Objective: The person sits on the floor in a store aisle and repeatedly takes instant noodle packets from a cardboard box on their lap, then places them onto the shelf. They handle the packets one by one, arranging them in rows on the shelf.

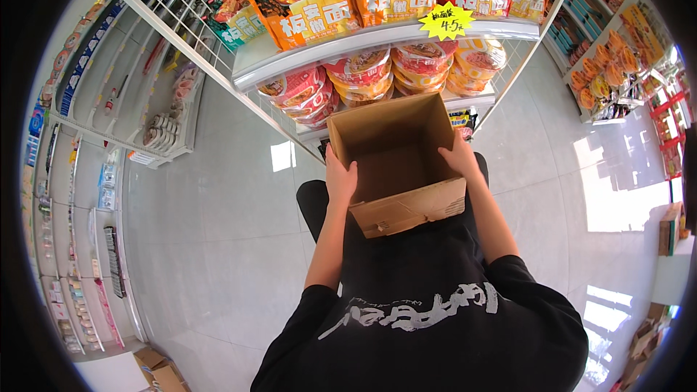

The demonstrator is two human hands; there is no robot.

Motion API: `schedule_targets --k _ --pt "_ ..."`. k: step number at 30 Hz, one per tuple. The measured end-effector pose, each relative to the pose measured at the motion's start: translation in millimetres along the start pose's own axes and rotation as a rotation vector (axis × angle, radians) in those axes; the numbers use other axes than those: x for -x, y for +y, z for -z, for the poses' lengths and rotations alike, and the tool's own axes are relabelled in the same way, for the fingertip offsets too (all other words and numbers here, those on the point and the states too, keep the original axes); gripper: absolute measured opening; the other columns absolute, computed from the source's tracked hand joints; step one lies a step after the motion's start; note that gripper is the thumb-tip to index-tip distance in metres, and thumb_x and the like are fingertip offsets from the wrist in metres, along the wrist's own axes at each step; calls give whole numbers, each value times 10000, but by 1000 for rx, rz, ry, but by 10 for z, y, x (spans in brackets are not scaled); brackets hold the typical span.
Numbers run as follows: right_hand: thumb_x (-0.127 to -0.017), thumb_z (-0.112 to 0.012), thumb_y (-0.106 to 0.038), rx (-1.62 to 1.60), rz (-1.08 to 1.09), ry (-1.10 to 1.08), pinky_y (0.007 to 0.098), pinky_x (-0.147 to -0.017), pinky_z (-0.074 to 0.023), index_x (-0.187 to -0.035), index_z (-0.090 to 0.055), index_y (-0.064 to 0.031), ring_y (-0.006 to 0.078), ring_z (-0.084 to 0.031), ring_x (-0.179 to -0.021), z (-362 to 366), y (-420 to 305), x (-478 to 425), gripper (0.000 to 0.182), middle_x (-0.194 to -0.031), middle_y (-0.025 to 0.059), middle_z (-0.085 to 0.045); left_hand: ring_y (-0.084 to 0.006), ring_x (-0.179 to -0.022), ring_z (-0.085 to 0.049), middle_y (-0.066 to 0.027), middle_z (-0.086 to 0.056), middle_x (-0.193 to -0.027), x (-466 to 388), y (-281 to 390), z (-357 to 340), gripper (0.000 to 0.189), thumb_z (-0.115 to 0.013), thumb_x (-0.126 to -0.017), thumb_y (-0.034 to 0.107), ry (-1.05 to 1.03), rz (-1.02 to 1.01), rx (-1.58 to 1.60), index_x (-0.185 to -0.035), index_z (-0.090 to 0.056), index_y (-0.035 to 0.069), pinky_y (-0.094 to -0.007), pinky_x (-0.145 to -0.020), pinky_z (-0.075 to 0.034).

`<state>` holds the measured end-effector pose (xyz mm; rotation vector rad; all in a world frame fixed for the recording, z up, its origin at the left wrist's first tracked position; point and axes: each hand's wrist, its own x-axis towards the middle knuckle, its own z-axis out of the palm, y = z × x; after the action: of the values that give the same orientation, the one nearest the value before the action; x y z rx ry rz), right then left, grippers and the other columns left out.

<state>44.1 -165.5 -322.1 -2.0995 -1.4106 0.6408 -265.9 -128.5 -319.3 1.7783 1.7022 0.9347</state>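
Between my two hands is an open cardboard box [414, 201], its mouth turned up toward me and its inside bare. My left hand [341, 174] grips the left wall, thumb over the rim. On the opposite wall, my right hand [460, 158] holds on the same way. The box is in front of my lap, close to a shop shelf [326, 49]. Just beyond it, stacked instant noodle bowls [359, 73] in red and yellow wrap stand on a lower tier. Bagged noodles [316, 11] fill the tier above.
A yellow starburst price tag [446, 20] hangs on the shelf edge. White wire mesh [179, 32] flanks the shelf. At left are long shelving units [117, 81] with goods; at right, another noodle rack [604, 73]. Cardboard boxes [160, 370] lie at lower left. Grey tiles [218, 218] cover the floor.
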Motion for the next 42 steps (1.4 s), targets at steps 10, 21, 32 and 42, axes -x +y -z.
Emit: schedule_targets --k 10,21,32,42 --pt "-792 -517 -26 74 34 157 539 -684 -472 -1274 -341 -102 466 -591 -791 4 32 560 519 -854 264 -616 -412 -1191 -432 -242 -389 -1352 434 121 179 683 -563 -814 27 -34 49 -31 -1393 -199 14 -434 -952 -396" --pt "-798 -507 -33 38 52 171 538 -704 -458 -1268 -365 -84 439 -582 -820 -20 103 651 493 -914 238 -612 -263 -1086 -528 -230 -537 -1171 435 -229 31 703 -657 -806 273 -10 481 579 -1324 -312 -54 -329 -901 -414" --pt "-790 -506 -40 -13 8 149 545 -729 -458 -1260 -385 -81 463 -576 -839 11 61 639 486 -922 262 -614 -232 -979 -544 -208 -531 -1127 378 -389 -12 737 -658 -780 277 -84 525 638 -1330 -291 -48 -318 -814 -440" --pt "-795 -489 -29 -48 19 153 526 -724 -471 -1258 -395 -85 453 -586 -828 -8 78 614 477 -908 262 -619 -229 -963 -554 -184 -568 -1068 353 -518 -73 660 -634 -784 279 -80 479 587 -1286 -363 -54 -314 -819 -438"
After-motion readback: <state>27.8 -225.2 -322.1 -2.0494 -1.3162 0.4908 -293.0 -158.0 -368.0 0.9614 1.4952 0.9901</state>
